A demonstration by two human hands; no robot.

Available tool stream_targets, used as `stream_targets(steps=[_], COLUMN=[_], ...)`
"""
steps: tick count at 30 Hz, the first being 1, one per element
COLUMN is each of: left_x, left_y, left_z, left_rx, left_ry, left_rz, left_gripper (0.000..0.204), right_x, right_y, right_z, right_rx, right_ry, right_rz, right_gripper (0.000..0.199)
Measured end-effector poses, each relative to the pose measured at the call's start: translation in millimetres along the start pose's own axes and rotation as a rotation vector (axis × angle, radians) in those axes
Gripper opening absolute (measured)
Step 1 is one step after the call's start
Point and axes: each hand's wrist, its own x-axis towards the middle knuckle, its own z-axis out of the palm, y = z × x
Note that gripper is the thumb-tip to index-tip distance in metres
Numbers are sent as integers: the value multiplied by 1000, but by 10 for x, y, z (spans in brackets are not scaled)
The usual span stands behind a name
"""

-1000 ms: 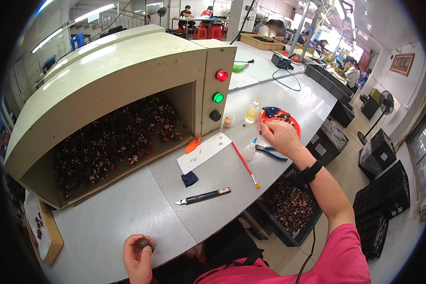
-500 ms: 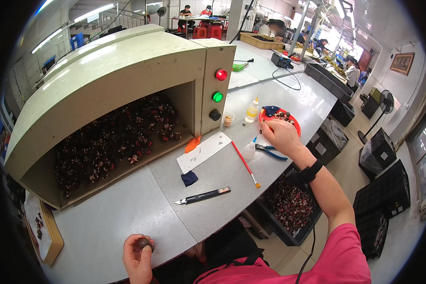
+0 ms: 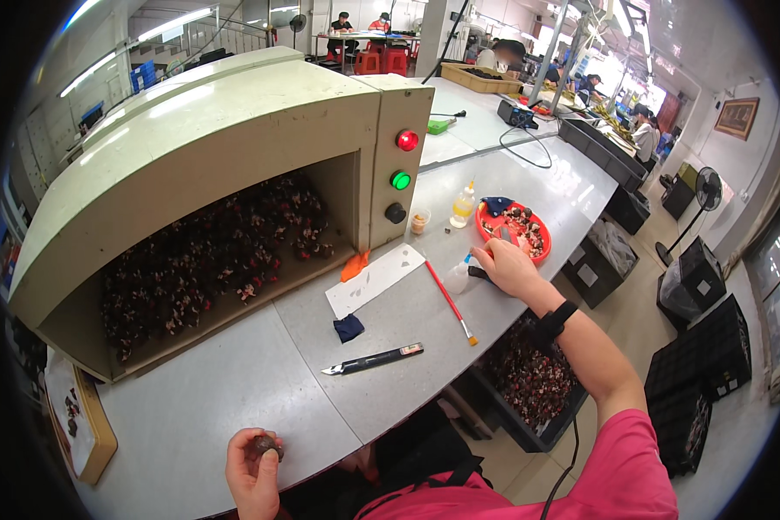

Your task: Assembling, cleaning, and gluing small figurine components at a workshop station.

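At the table's near edge, my left hand (image 3: 253,475) is closed on a small dark brown rounded piece (image 3: 266,446). My right hand (image 3: 510,267) reaches to the right side of the table, just in front of the red bowl (image 3: 543,249). Its fingers are curled over the pliers (image 3: 477,273); only a dark end shows, and the handles are hidden under the hand. In the bowl are several small pale and dark pieces and a dark blue cloth (image 3: 497,205). A small white squeeze bottle (image 3: 456,279) with a blue tip stands beside the fingers.
A beige arched machine (image 3: 260,113) full of dark pieces fills the left. On the table are a craft knife (image 3: 374,359), red brush (image 3: 446,296), white strip (image 3: 374,282), blue cloth scrap (image 3: 348,328) and yellow-liquid bottle (image 3: 463,208). A crate (image 3: 529,373) of pieces sits below the right edge.
My right hand has moved from over the red bowl toward me, down onto the pliers, whose blue handles it now covers. More of the bowl shows. My left hand has stayed put.
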Motion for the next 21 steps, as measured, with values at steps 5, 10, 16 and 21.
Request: stream_targets(steps=[5, 10, 16, 21], left_x=[-13, -13, -10, -19], left_y=[-17, -4, -17, -40], left_z=[-14, -10, -11, -19], left_rx=[-2, 4, 60, 56], left_ry=[10, 4, 8, 14], left_rz=[-18, 0, -3, 9], left_gripper=[28, 28, 28, 28], right_x=[-97, -429, -473, -483], right_y=[40, -285, -472, -444], right_z=[88, 12, 191, 245], right_rx=[35, 573, 456, 417], right_ry=[268, 84, 36, 109], right_rz=[-172, -100, -126, -168], right_gripper=[31, 36, 33, 27])
